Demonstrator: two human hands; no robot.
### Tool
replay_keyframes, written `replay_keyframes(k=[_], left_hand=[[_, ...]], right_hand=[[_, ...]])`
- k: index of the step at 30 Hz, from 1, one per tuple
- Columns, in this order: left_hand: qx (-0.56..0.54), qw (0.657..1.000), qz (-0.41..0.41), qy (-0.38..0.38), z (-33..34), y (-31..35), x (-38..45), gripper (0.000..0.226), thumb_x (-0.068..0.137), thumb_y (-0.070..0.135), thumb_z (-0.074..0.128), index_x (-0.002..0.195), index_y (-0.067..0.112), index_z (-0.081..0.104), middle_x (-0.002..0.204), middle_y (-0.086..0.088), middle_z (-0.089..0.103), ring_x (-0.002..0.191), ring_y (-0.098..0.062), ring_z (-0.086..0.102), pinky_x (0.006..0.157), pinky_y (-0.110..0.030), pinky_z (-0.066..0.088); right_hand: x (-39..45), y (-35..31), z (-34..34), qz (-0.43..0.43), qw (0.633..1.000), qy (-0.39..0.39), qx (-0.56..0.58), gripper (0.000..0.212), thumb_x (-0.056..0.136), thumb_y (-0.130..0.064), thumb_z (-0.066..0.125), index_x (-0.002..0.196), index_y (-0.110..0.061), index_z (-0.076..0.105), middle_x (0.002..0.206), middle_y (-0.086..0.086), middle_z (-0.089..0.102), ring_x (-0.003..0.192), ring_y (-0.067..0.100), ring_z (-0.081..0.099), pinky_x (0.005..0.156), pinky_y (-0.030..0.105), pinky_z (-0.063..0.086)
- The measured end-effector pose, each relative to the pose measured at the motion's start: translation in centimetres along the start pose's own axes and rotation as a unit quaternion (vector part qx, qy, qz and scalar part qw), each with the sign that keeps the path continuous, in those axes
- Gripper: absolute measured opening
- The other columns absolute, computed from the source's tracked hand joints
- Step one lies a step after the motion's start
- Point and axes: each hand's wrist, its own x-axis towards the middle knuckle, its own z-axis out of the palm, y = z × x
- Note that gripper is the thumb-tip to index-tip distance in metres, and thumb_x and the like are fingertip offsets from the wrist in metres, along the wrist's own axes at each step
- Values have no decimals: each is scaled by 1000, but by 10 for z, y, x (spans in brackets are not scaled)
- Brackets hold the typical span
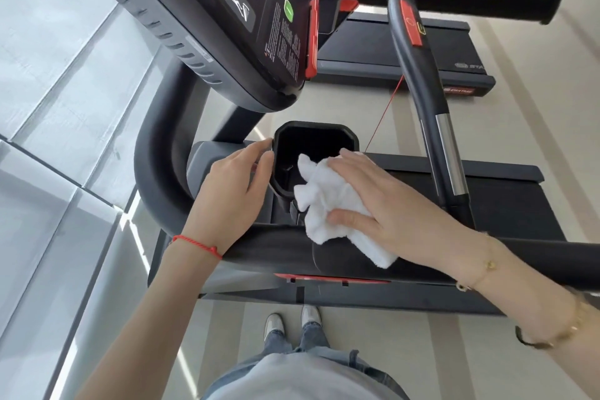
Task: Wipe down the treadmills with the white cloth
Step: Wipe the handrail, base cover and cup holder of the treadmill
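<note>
The crumpled white cloth lies over the near rim of a black cup holder on the treadmill in front of me. My right hand presses flat on the cloth, fingers spread, thumb pinching its lower edge. On the holder's left rim rests my left hand, with only its fingertips touching and nothing in it. The black padded handrail runs under both wrists. The treadmill's console hangs above at the upper left.
A curved grey side handle with a red stop tab rises at the right, and a thin red safety cord runs from it. A second treadmill deck lies beyond. A glass wall stands at the left. My shoes are on pale striped floor.
</note>
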Motion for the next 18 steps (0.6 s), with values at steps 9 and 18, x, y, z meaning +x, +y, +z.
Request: replay_keyframes(k=[9,18], left_hand=[[-70,997,-12,-13,-4,3,-3,46,100,39,31,111,10,66,91,-7,68,84,-18,64,78,-29,47],[-24,1000,-6,-6,-5,4,-5,39,101,39,38,130,25,60,107,12,69,104,-3,63,92,-16,43]], right_hand=[[45,-24,15,-33,992,0,-118,43,92,-63,43,82,-21,44,73,-15,44,66,5,42,64,29,23],[14,11,-13,-65,992,-20,-109,59,87,-64,44,118,-16,58,113,-7,59,109,9,48,96,21,34]])
